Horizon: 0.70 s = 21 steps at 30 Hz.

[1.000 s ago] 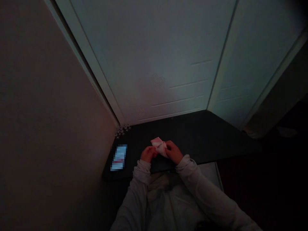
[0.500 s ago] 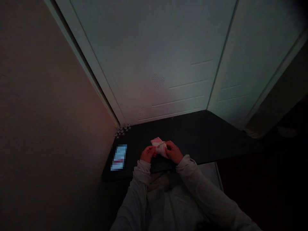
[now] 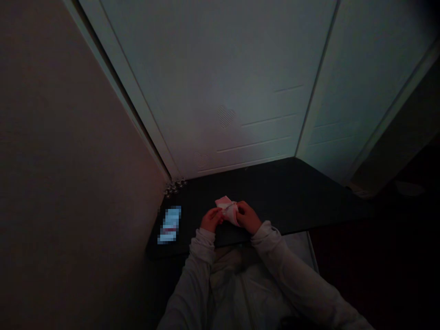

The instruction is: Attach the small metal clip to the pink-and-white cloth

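A small pink-and-white piece, like folded cloth or paper (image 3: 231,213), is between my hands near the front edge of the dark table (image 3: 282,192). My right hand (image 3: 248,217) is closed on its right side. On the left, my left hand (image 3: 212,219) has its fingers pinched together at the piece's near left edge. A thin, dark line, perhaps a needle or stick, runs across the piece between the fingertips; it is too small to make out. Reddish light falls on both hands.
A lit phone screen (image 3: 169,224), pixelated, lies at the table's left end. Several small shiny objects (image 3: 174,186) stand in the back left corner. A white panelled door or cabinet (image 3: 220,82) rises behind the table, and a wall (image 3: 85,174) is on the left.
Both hands stay almost in place around the pink-and-white piece, with only slight finger movement. The reddish light on the white panel looks dimmer.
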Each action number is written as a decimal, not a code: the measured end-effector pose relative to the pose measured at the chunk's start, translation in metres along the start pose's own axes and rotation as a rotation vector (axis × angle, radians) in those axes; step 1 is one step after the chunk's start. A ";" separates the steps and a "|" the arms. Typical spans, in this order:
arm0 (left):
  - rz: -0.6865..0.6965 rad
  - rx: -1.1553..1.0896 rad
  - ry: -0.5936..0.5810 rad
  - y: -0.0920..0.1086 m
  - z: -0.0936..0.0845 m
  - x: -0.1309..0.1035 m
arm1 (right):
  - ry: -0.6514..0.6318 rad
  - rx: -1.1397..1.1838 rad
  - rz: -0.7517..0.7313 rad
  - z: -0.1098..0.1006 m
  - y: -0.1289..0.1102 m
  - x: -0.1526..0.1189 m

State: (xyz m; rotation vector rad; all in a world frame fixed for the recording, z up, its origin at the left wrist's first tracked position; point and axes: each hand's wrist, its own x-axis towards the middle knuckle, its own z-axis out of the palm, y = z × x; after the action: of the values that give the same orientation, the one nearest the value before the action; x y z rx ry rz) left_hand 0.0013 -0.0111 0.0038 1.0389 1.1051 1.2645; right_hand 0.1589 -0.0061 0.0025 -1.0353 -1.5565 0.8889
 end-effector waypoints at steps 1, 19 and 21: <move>-0.007 0.000 -0.001 0.001 0.001 -0.001 | 0.004 0.002 0.009 0.000 0.000 0.000; 0.050 0.007 0.018 0.002 0.001 -0.002 | 0.035 0.045 -0.006 0.002 0.006 0.001; 0.050 -0.007 0.018 0.002 0.001 -0.002 | 0.039 0.055 0.001 0.002 0.007 0.001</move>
State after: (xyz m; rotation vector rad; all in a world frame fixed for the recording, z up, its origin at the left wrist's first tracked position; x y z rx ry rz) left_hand 0.0017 -0.0134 0.0056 1.0577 1.0931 1.3190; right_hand 0.1578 -0.0030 -0.0037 -1.0091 -1.4914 0.9022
